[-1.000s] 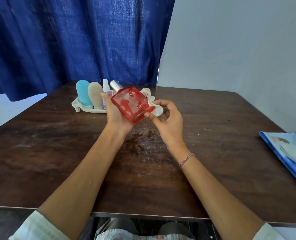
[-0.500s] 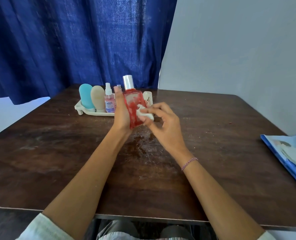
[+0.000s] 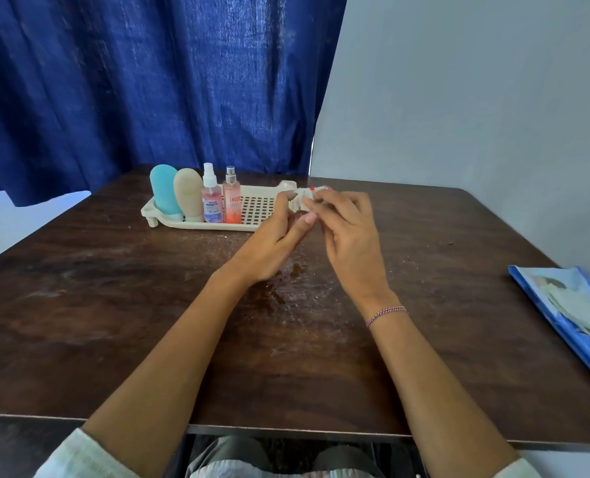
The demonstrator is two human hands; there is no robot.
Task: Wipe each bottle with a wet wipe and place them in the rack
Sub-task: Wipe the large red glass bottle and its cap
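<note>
Both hands meet just above centre of the frame, over the right end of the rack (image 3: 252,226). The right hand (image 3: 350,236) pinches a crumpled wet wipe (image 3: 300,201) with curled fingers, and the left hand (image 3: 274,244) closes thumb and fingers on it too. Of the red bottle (image 3: 312,189) only slivers show behind the fingertips, so its axis cannot be told; perhaps it lies flat. Four bottles (image 3: 231,201) stand upright at the left of the rack.

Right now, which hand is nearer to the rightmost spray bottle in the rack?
Left. The left hand is just right of the rightmost spray bottle, by the rack's empty end; the right hand is farther right, past the rack.
</note>
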